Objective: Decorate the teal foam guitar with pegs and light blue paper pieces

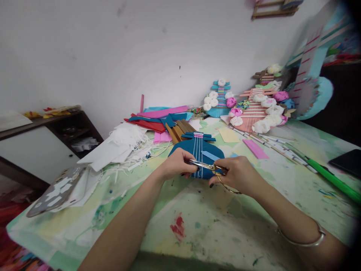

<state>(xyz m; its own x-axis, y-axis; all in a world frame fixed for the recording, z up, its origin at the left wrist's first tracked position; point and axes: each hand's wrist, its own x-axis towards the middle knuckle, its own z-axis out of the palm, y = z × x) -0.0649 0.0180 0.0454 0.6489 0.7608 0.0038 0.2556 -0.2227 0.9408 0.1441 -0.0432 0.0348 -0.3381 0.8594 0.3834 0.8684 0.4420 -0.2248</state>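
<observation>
My right hand (239, 171) is closed around the gold handles of a small pair of scissors (205, 165). The blades point left, their tips reaching the fingertips of my left hand (178, 163). Those fingers are pinched together; whatever lies between them is too small or hidden to make out. Beneath both hands lies a dark blue guitar-shaped craft piece (180, 146), with white strings (198, 146) along its middle and blue crossbars at its far end. A light blue strip (212, 155) rests across its right side, close to the scissors.
Paper strips (165, 113) in pink, blue and red are heaped behind. White paper and cut shreds (126, 139) lie left, near a grey tray (58, 192). Flower-trimmed guitar shapes (245, 120) stand at the back right, with slim sticks (270, 145) and a green stick (332, 178) before them.
</observation>
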